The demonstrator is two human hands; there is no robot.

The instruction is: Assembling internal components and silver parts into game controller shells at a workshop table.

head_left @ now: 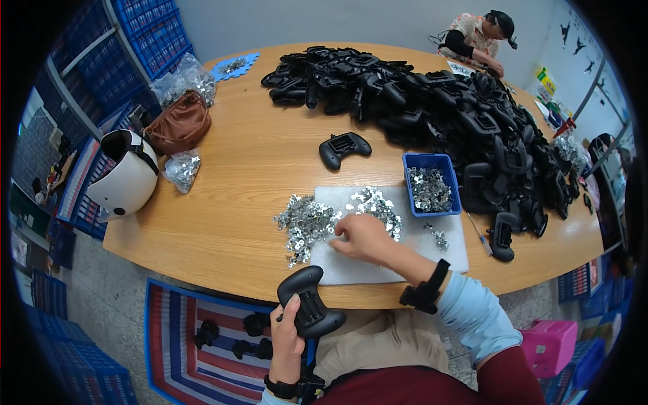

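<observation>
My left hand (287, 341) grips a black game controller shell (305, 297) by one side, just off the table's near edge, with the thumb on its recessed face. Over the pale foam mat (358, 266), my right hand (368, 237) has its fingers drawn together at the edge of a heap of small silvery metal pieces (304, 223). Whatever the fingertips hold is too small to make out. Beyond that hand lies a second heap of metal pieces (378, 206). A blue bin (412, 208) of darker small metal parts stands at the mat's far right corner.
A large mound of black controller shells (432, 101) spreads over the far and right table. One shell (344, 148) lies alone mid-table. At left are a white helmet (125, 179), a brown bag (181, 125) and plastic bags. A co-worker (476, 40) sits across.
</observation>
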